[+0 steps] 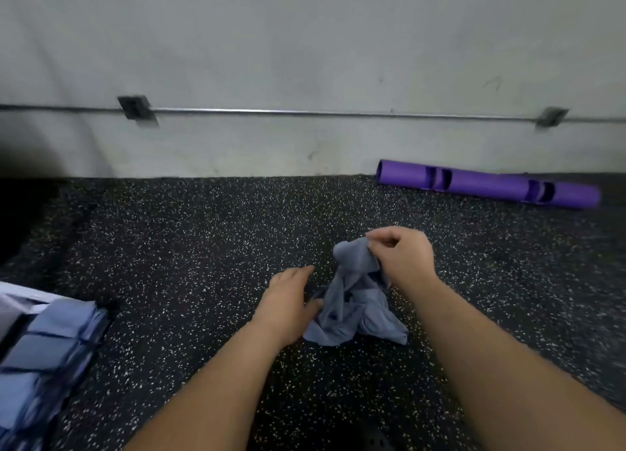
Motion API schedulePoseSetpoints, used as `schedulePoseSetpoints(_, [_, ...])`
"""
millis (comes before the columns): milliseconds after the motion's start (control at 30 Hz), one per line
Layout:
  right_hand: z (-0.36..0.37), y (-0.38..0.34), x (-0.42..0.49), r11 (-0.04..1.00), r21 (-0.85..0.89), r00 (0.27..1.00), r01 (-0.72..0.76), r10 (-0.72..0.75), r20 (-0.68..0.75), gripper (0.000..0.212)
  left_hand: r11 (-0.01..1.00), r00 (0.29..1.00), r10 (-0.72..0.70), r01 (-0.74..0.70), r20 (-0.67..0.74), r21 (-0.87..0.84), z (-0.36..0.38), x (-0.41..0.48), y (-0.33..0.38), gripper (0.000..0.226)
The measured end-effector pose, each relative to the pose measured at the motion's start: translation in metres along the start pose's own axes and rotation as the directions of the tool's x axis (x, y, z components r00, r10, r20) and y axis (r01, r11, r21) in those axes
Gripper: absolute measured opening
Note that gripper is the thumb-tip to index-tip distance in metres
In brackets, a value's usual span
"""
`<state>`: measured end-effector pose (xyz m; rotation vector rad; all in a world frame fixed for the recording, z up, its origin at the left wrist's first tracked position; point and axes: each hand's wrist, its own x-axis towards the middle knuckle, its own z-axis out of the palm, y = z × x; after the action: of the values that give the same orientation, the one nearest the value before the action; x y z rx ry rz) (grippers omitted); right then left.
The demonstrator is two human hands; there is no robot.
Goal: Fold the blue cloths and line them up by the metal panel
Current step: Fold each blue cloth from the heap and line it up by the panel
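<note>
A crumpled blue cloth (355,311) stands in a bunched heap on the speckled black floor (189,247) in the middle of the view. My right hand (403,254) pinches its top edge and lifts it a little. My left hand (288,301) lies flat beside the cloth's left side, fingers straight, its fingertips touching the fabric. A row of folded blue cloths (50,345) lies at the lower left, next to a pale metal panel (13,301) at the left edge.
A purple tube with cut-out handles (487,183) lies on the floor at the right, against the grey wall (305,44). A thin metal conduit (305,112) runs along that wall. A dark object fills the far left.
</note>
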<state>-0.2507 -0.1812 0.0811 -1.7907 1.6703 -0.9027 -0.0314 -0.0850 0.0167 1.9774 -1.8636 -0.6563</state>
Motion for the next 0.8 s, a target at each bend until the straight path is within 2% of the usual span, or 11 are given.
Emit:
schedulePoseSetpoints(233, [-0.066, -0.106, -0.041, 0.952, 0.241, 0.968, 0.189, -0.222, 0.114, 0.022, 0.968, 0.975, 0.130, -0.164, -0.182, -0.191, -0.081, -0.046, 0.054, 0.072])
schedulePoseSetpoints(333, [-0.086, -0.143, -0.061, 0.908, 0.368, 0.949, 0.202, -0.274, 0.154, 0.019, 0.934, 0.945, 0.145, -0.228, -0.293, -0.275, -0.115, -0.073, 0.072, 0.064])
schedulePoseSetpoints(400, [-0.094, -0.161, -0.073, 0.883, 0.428, 0.942, 0.191, -0.287, 0.173, 0.017, 0.933, 0.911, 0.145, -0.256, -0.387, -0.252, -0.132, -0.087, 0.076, 0.048])
schedulePoseSetpoints(500, [-0.095, -0.176, -0.085, 0.886, 0.431, 0.943, 0.174, -0.276, 0.187, 0.017, 0.937, 0.843, 0.184, -0.306, -0.505, -0.169, -0.151, -0.101, 0.072, 0.015])
schedulePoseSetpoints(567, [-0.089, -0.180, -0.092, 0.887, 0.435, 0.950, 0.156, -0.255, 0.178, 0.020, 0.922, 0.796, 0.208, -0.354, -0.568, -0.158, -0.159, -0.108, 0.066, 0.004])
schedulePoseSetpoints(667, [-0.073, -0.177, -0.106, 0.892, 0.423, 0.950, 0.160, -0.256, 0.181, 0.028, 0.871, 0.825, 0.097, -0.342, -0.557, -0.354, -0.170, -0.119, 0.064, 0.004])
schedulePoseSetpoints(733, [-0.058, -0.169, -0.117, 0.905, 0.390, 0.925, 0.168, -0.281, 0.255, 0.030, 0.823, 0.850, 0.029, -0.319, -0.526, -0.470, -0.174, -0.122, 0.060, 0.007])
schedulePoseSetpoints(800, [-0.042, -0.160, -0.126, 0.906, 0.389, 0.869, 0.163, -0.319, 0.378, 0.028, 0.811, 0.861, 0.009, -0.304, -0.509, -0.500, -0.175, -0.122, 0.053, 0.011])
